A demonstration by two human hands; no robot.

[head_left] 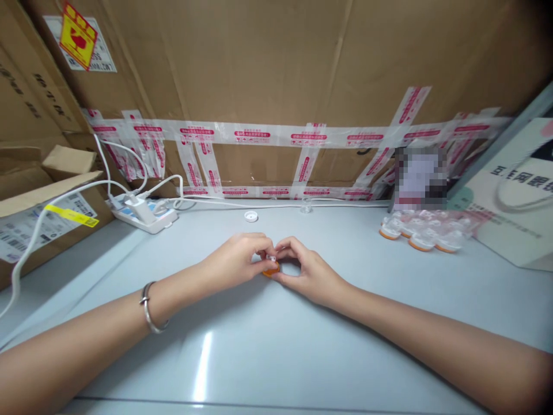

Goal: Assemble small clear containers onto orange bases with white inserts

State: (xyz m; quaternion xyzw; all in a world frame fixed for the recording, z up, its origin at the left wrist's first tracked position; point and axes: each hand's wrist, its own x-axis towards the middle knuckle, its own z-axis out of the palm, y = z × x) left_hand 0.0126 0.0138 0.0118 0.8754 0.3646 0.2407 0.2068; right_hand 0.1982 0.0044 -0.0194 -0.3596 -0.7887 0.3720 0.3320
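Both hands meet around a small orange-based object (271,270) with a clear and white upper part, low over the grey table (276,346). My left hand (242,262) pinches its top and left side between thumb and fingers. From the right, my right hand (309,271) closes thumb and fingertips on the same object. Fingers cover most of it. Beyond my hands lies a round white cap (251,217). A small clear piece (306,206) stands near the back edge. Several clear containers with orange bases (421,239) are grouped at the right.
A large taped cardboard box (259,69) walls off the back. On the left are a power strip (149,216) with white cables and an open carton (52,219). A white printed bag (514,196) stands at the right, beside a pixelated item (419,178).
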